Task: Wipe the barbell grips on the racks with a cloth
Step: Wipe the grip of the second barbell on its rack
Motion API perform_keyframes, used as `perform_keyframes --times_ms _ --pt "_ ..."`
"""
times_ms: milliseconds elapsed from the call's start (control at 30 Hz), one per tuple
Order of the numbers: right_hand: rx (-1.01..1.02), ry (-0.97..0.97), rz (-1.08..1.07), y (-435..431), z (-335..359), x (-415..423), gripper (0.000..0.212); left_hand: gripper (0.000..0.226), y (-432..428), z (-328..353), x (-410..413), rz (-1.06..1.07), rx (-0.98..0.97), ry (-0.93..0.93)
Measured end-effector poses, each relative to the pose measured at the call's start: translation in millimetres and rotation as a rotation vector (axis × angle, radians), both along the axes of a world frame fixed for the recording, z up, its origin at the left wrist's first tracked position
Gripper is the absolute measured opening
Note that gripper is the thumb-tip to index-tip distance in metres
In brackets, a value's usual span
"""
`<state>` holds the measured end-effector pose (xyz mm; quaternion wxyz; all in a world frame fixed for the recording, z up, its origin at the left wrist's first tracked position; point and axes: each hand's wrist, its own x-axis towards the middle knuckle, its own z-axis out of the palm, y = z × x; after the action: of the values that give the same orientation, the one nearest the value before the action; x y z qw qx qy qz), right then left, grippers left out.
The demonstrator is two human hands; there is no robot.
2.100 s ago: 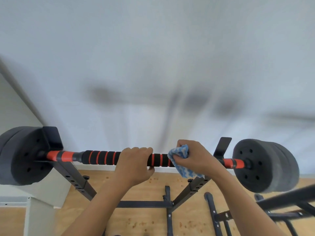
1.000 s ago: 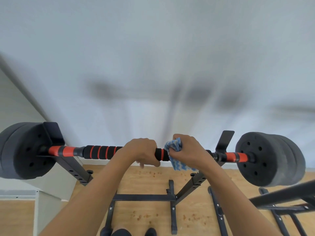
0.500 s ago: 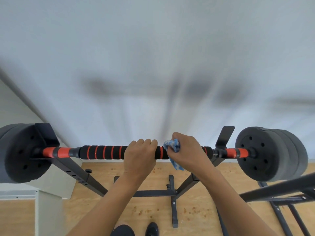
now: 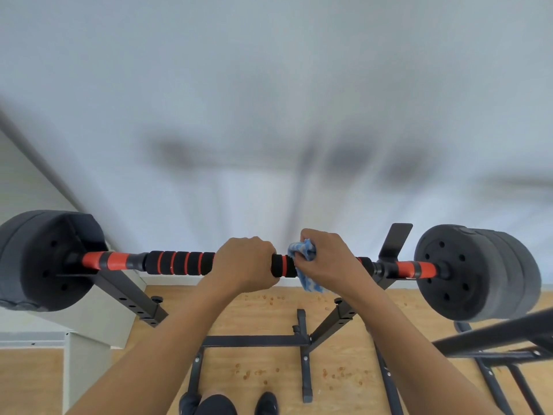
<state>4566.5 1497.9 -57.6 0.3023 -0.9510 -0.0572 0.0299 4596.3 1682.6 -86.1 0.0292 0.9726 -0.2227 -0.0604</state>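
Foam, black with orange rings, covers the grip (image 4: 179, 262) of the barbell (image 4: 410, 269). The bar lies level across a black rack (image 4: 131, 295) in the middle of the view, in front of a white wall (image 4: 269, 85). Dark weight plates (image 4: 475, 274) sit on its left and right ends. The left hand (image 4: 244, 265) is wrapped over the grip from the near side, with its fingers pressed together and curled over the top of the bar. Its thumb is out of sight, probably under the bar. Just to its right, with a short bare stretch of foam between them, the right hand (image 4: 329, 262) clamps a blue and white cloth (image 4: 302, 253) round the grip, fingers curled tight. A tail of the cloth hangs below the bar. Lower down are a wooden floor (image 4: 269, 369) and the tips of dark shoes (image 4: 266, 402).
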Motion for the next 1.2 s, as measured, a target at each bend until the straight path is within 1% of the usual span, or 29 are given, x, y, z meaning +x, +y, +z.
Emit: perform_keyframes --times_ms 67,100,167,200,233,300,367,433,467,500,533,567,600,700,767,833,867,900,933,967,1067,1100,1133,1167,1200 --pt "0.009 0.002 -0.006 0 0 -1 0.030 0.024 -2 -11 -10 -0.007 0.006 -0.206" --pt "0.013 0.001 -0.007 0 0 -2 0.032 0.031 -2 -19 -15 -0.012 -0.010 -0.300" --pt "0.025 0.006 -0.006 0 0 -5 0.034 0.040 -2 -26 -19 -0.002 -0.060 -0.397" --pt "0.027 0.007 -0.006 0 1 -6 0.035 0.038 -2 -28 -19 -0.003 -0.066 -0.397" --pt "0.028 0.006 -0.004 -1 2 -7 0.035 0.031 -2 -25 -17 -0.008 -0.056 -0.354" --pt "0.037 0.008 0.000 -1 3 -7 0.037 0.021 1 -9 -9 -0.031 -0.027 -0.100" --pt "0.039 0.013 0.006 -1 4 -6 0.037 0.026 3 7 3 -0.067 -0.051 0.153" --pt "0.018 0.022 0.021 -2 7 -3 0.033 0.034 2 18 13 -0.079 -0.052 0.351" --pt "0.013 0.029 0.031 -3 8 -2 0.032 0.033 0 20 17 -0.069 -0.052 0.432" --pt "0.015 0.034 0.041 -3 10 -2 0.033 0.027 -2 20 17 -0.059 -0.047 0.486" --pt "0.017 0.034 0.045 -3 10 -2 0.034 0.020 -4 20 16 -0.057 -0.042 0.475" --pt "0.014 0.031 0.046 -3 11 -2 0.035 0.015 -5 19 13 -0.053 -0.034 0.398" --pt "0.010 0.031 0.044 -2 10 -2 0.035 0.015 -7 16 9 -0.043 -0.026 0.279" --pt "0.007 0.016 0.016 -1 7 -1 0.032 0.022 -7 -3 -6 -0.028 0.001 -0.093" --pt "0.010 0.015 0.005 -1 6 -1 0.033 0.029 -8 -17 -18 -0.049 0.002 -0.272" --pt "0.019 0.021 0.011 -2 7 -3 0.033 0.042 -8 -26 -24 -0.051 -0.033 -0.384" --pt "0.023 0.027 0.014 -2 6 -4 0.032 0.039 -8 -26 -24 -0.044 -0.026 -0.381" --pt "0.025 0.033 0.015 -3 6 -4 0.030 0.031 -9 -23 -22 -0.038 -0.009 -0.343" --pt "0.028 0.037 0.016 -3 5 -3 0.029 0.023 -9 -16 -19 -0.033 0.014 -0.244" --pt "0.034 0.043 0.019 -4 5 -3 0.029 0.020 -7 -8 -14 -0.038 0.016 -0.121" --pt "0.046 0.074 0.046 -8 8 1 0.028 0.039 -3 20 5 -0.042 -0.006 0.284" --pt "0.044 0.082 0.053 -9 9 2 0.027 0.041 -4 24 9 -0.038 -0.012 0.389" --pt "0.042 0.084 0.056 -9 9 2 0.027 0.037 -5 26 11 -0.032 -0.019 0.460" --pt "0.036 0.082 0.054 -8 8 2 0.028 0.030 -7 24 11 -0.026 -0.016 0.468" --pt "0.029 0.078 0.048 -7 8 2 0.029 0.024 -9 22 9 -0.021 -0.008 0.406"
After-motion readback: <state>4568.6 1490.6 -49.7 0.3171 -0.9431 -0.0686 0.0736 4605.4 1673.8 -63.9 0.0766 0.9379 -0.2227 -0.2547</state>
